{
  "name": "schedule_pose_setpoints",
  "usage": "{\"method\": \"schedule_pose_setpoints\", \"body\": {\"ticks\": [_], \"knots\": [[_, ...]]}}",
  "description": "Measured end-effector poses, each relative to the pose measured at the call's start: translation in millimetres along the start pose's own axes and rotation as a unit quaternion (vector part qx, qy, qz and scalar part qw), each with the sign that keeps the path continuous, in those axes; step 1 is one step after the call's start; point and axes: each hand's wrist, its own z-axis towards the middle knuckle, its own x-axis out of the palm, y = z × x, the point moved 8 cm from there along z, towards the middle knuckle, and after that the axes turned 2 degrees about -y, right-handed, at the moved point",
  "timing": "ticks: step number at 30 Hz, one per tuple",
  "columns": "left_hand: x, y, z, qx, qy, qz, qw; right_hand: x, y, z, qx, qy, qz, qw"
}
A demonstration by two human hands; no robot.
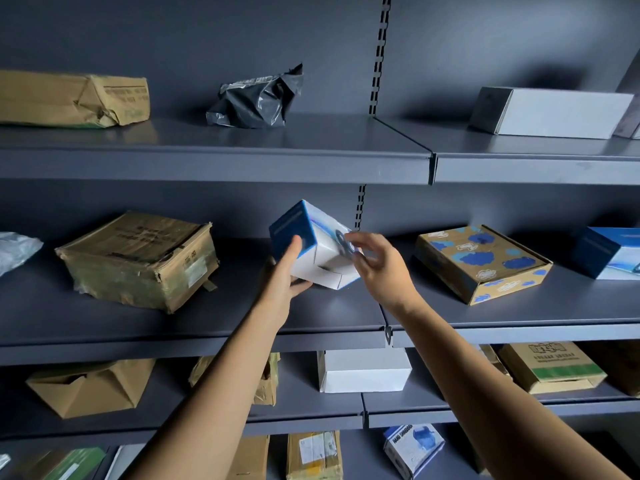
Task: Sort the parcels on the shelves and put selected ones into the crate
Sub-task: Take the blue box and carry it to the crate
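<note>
My left hand (282,271) grips the small blue-and-white cardboard box (325,268), held tilted just above the grey metal middle shelf (173,327). With only thumb and underside support, it could slip. My right hand (377,265) is blurred; I cannot tell whether it pinches. No crate is visible.
</note>
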Motion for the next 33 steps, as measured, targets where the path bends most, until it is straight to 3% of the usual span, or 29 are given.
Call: {"method": "schedule_pose_setpoints", "body": {"ticks": [3,6,8,12,16,19,26,33], "knots": [[-5,5,-1,-0.038,-0.004,-0.042,0.998,-13,-23,2,0.038,-0.047,-0.115,0.992],[-6,7,0,-0.057,-0.001,-0.054,0.997,-12,-48,-4,0.168,-0.024,-0.046,0.984],[-6,8,1,-0.059,-0.002,-0.054,0.997,-11,-48,-8,0.203,-0.018,0.008,0.979],[-9,9,5,-0.064,-0.045,-0.037,0.996,-14,-40,-9,0.216,-0.037,0.065,0.973],[-16,2,9,-0.053,-0.079,0.078,0.992,-23,-37,-7,0.219,-0.069,0.079,0.97],[-22,-3,11,-0.044,-0.099,0.107,0.988,-25,-41,-9,0.237,-0.075,0.111,0.962],[-25,-17,6,0.023,-0.093,0.15,0.984,-18,-38,-9,0.19,0.005,0.116,0.975],[-29,-19,8,0.029,-0.088,0.166,0.982,-19,-53,-10,0.228,-0.037,0.132,0.964]]}}
